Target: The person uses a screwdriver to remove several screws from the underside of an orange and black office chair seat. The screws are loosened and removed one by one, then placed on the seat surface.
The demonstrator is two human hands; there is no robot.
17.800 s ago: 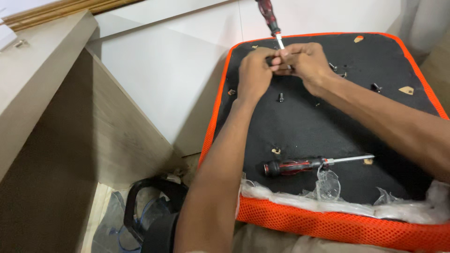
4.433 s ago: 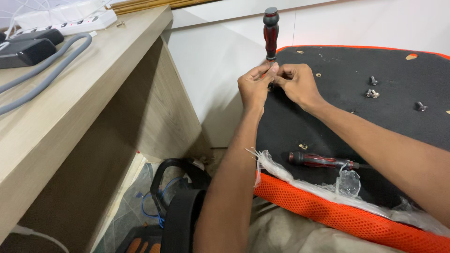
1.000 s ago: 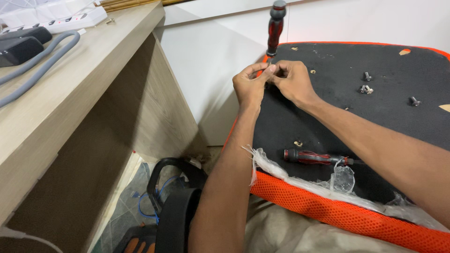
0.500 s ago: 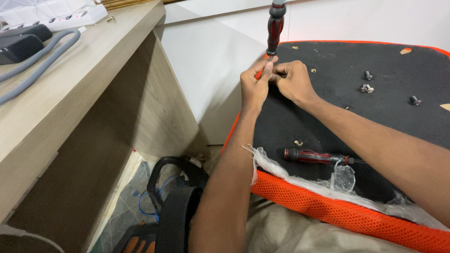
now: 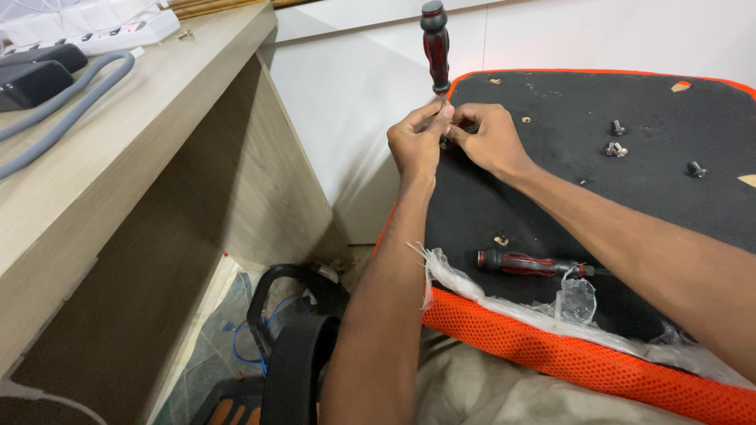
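A red-and-black screwdriver [image 5: 435, 46] stands nearly upright at the near-left corner of an upturned seat cushion [image 5: 551, 197], which has a black underside and an orange mesh edge. My left hand [image 5: 415, 143] pinches its shaft just under the handle. My right hand [image 5: 487, 140] meets it from the right, fingers closed around the shaft's lower end; the tip and whatever lies under it are hidden. A second red-and-black screwdriver [image 5: 528, 263] lies flat on the black fabric near the front edge.
Several loose bolts [image 5: 617, 128] lie on the black fabric at the right. Clear plastic wrap [image 5: 579, 301] bunches along the orange edge. A wooden desk [image 5: 118, 157] with a grey hose and a power strip stands left. A black armrest [image 5: 295, 346] lies on the floor below.
The upright screwdriver's handle has tipped and shifted left over the last half second. My left hand moved slightly left with it; my right hand stayed in place.
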